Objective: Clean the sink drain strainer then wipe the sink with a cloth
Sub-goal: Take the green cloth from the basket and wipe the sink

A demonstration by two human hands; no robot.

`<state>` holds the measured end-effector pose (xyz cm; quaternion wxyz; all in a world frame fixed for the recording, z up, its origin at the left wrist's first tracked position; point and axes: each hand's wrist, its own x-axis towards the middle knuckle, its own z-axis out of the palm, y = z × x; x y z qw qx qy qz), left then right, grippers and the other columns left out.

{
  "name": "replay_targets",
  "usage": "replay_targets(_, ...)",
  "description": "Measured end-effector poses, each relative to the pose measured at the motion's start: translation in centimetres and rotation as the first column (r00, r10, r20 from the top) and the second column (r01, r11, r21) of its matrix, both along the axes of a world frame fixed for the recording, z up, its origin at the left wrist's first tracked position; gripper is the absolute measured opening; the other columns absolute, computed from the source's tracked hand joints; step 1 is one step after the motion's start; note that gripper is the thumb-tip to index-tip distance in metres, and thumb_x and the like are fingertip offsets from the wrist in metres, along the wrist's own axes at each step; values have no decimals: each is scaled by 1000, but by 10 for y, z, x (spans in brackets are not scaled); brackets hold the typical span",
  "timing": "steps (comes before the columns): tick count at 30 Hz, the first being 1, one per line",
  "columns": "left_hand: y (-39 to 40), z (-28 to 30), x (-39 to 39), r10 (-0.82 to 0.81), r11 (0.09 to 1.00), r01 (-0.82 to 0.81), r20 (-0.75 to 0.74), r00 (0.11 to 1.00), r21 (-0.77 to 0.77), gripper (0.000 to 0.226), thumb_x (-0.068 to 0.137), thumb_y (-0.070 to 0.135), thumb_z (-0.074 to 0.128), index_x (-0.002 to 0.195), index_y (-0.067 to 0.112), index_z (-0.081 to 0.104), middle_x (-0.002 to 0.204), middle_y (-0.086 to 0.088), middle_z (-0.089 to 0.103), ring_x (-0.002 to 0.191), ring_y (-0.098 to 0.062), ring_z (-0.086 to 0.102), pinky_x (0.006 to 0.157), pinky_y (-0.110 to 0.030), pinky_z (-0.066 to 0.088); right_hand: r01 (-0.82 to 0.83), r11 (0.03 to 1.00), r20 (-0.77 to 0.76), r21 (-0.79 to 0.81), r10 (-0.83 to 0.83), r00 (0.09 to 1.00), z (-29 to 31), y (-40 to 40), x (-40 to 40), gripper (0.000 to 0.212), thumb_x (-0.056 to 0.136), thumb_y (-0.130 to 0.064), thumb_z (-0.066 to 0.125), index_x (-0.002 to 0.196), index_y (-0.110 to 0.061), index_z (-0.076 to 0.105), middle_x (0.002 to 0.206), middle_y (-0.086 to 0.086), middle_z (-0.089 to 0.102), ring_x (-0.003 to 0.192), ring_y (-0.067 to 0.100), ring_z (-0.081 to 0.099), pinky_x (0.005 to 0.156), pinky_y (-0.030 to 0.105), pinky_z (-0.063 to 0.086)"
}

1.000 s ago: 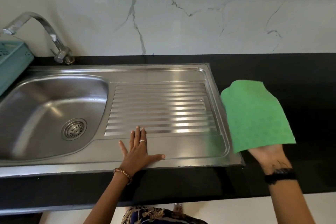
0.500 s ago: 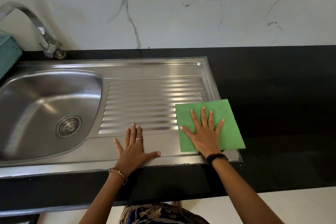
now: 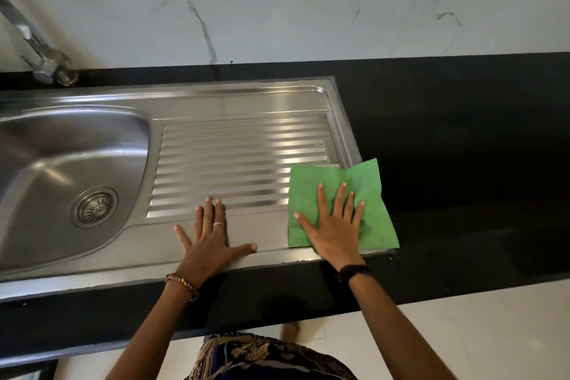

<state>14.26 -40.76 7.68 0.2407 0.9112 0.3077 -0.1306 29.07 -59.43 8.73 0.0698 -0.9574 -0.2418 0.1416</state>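
A steel sink (image 3: 246,95) with a ribbed drainboard is set in a black counter. Its round metal drain strainer (image 3: 96,207) sits in the bottom of the basin at the left. A green cloth (image 3: 311,191) lies on the drainboard's right front corner and overhangs onto the counter. My right hand (image 3: 334,225) presses flat on the cloth with fingers spread. My left hand (image 3: 211,237) rests flat on the sink's front rim, fingers spread, holding nothing.
A chrome tap (image 3: 46,62) stands at the back left of the sink. The black counter (image 3: 462,148) extends to the right. A white marble wall (image 3: 308,3) rises behind. The counter's front edge runs just under my wrists.
One second ago my right hand held the cloth up over the counter. It has since laid it flat on the drainboard's right corner, and the cloth has shifted slightly right and creased.
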Motion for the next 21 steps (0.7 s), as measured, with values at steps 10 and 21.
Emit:
replay_targets(10, -2, 1, 0, 6, 1000, -6, 11, 1000, 4, 119, 66, 78, 47, 134, 20, -31, 141, 5, -37, 134, -15, -30, 105, -57, -21, -142, 987, 20, -76, 144, 989, 11, -15, 30, 89, 67, -86, 17, 142, -47, -10, 154, 12, -22, 140, 36, -24, 102, 60, -24)
replay_targets(21, 2, 0, -5, -14, 1000, 13, 42, 999, 26, 119, 64, 84, 42, 140, 20, -25, 148, 2, -31, 139, -16, -24, 107, -55, -19, -301, 953, 155, 27, 294, 943, -7, -7, 52, 48, 99, -44, 15, 142, -43, -6, 159, 0, -5, 146, 19, -9, 113, 57, -15)
